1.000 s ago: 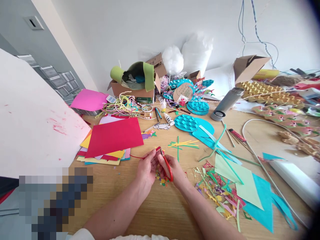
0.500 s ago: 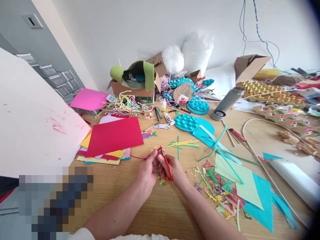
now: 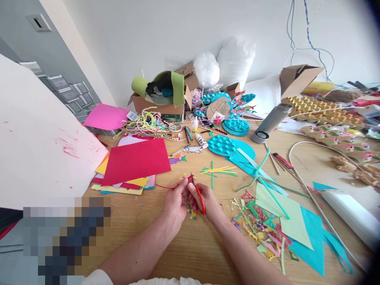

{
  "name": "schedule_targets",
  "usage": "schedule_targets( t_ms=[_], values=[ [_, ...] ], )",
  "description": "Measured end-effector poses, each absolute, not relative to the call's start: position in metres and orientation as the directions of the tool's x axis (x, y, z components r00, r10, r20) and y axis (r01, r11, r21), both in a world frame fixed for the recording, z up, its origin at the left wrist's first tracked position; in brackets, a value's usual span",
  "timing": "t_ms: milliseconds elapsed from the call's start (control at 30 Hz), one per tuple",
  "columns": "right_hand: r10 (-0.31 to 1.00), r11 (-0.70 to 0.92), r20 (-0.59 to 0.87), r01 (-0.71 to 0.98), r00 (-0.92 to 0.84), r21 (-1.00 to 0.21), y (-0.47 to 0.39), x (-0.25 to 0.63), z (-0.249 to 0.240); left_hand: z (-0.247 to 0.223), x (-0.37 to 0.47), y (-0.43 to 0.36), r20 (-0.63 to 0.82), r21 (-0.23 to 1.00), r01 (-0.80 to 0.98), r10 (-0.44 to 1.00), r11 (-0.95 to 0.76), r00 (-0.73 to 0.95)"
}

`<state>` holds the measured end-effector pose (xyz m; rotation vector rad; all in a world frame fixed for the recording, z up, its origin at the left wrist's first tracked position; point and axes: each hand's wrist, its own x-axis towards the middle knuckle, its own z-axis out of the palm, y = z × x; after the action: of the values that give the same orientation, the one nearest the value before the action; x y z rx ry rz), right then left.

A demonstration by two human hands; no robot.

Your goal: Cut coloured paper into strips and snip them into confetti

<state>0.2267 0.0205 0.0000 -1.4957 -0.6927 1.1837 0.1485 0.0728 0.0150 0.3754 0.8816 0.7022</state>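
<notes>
My right hand (image 3: 206, 200) is closed around red-handled scissors (image 3: 201, 201), whose blades point away from me. Between the fingertips of my left hand (image 3: 176, 200) is a thin red paper strip (image 3: 162, 187), its tail sticking out to the left. The strip's other end is at the scissor blades, where the two hands nearly meet. Under and around the hands lie small coloured paper bits (image 3: 194, 215), partly hidden. Just beyond them, yellow and green paper strips (image 3: 218, 170) lie crossed on the wooden table (image 3: 178, 253).
Left of my hands is a stack of coloured paper topped by a red sheet (image 3: 136, 161). Paper scraps (image 3: 264, 221), green paper (image 3: 297, 221) and a white cable (image 3: 299, 178) lie to the right. Farther back are glue bottles (image 3: 202, 140), a grey flask (image 3: 271, 122) and blue egg-carton pieces (image 3: 221, 146).
Both hands, the scissors and the red strip stay almost in the same place. The whole view has shifted very slightly.
</notes>
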Motion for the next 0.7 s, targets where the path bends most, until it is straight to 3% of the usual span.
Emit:
schedule_targets(
  t_ms=[700],
  values=[
    [0.874, -0.295, -0.348, -0.198, 0.338, -0.935, 0.0203, 0.2264, 0.0011, 0.0085, 0.1483, 0.0725, -0.544, 0.566, -0.412, 0.699, 0.714, 0.464]
  ],
)
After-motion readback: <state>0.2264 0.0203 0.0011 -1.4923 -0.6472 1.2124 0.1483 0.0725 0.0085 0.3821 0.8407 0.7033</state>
